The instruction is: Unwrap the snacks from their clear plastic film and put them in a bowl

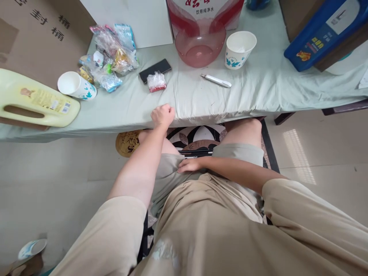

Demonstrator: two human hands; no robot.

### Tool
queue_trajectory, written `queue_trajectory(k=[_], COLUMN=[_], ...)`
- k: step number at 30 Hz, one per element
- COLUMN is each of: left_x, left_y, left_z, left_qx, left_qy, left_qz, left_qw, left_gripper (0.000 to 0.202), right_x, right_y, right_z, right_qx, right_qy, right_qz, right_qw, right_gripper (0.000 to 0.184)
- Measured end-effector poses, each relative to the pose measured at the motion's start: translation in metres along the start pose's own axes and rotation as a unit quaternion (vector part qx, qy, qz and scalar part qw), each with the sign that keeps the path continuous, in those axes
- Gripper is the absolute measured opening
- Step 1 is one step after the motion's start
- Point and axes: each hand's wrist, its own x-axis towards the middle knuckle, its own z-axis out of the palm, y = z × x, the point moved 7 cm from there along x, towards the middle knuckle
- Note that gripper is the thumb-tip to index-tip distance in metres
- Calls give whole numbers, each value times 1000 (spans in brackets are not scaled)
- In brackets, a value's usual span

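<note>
My left hand is curled into a fist at the front edge of the cloth-covered table; nothing shows inside it. My right hand lies on my lap against my shorts, fingers together and pressed to the fabric. Nearest the left hand on the table are a small red and clear packet and a black phone. A white pen lies further right.
A pink water jug stands at the back with a paper cup beside it. Another paper cup, several snack packets, a yellow bottle and cardboard boxes fill the left. A blue box sits right.
</note>
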Motion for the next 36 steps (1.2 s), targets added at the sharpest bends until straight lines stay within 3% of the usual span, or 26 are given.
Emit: queue_trajectory(k=[6,9,14,18,22,26,31,36], left_x=[-10,-19,-26,-31,-36,-35,-13,43], left_y=[-5,-15,-27,-30,-24,-13,-8,-19], left_z=[-11,-18,-32,-35,-27,-19,-33,-54], left_qx=[-17,-24,-32,-32,-30,-36,-63,-123], left_qy=[-5,17,49,52,40,33,69,127], left_qz=[34,28,36,40,47,53,70,65], left_qw=[999,999,998,997,998,997,993,982], left_gripper=[25,21,19,18,19,21,28,35], right_x=[-12,-18,-16,-12,-16,-20,-30,-46], right_y=[-2,-6,-12,-7,5,2,-7,-19], right_z=[-7,-14,-23,-15,-1,7,9,6], right_qx=[-196,-252,-307,-351,-395,-430,-431,-389], right_qy=[70,114,202,231,234,239,250,279], right_qz=[32,41,37,41,50,13,-33,-45], right_qw=[978,960,929,906,887,871,866,877], right_gripper=[38,34,42,41,40,38,29,19])
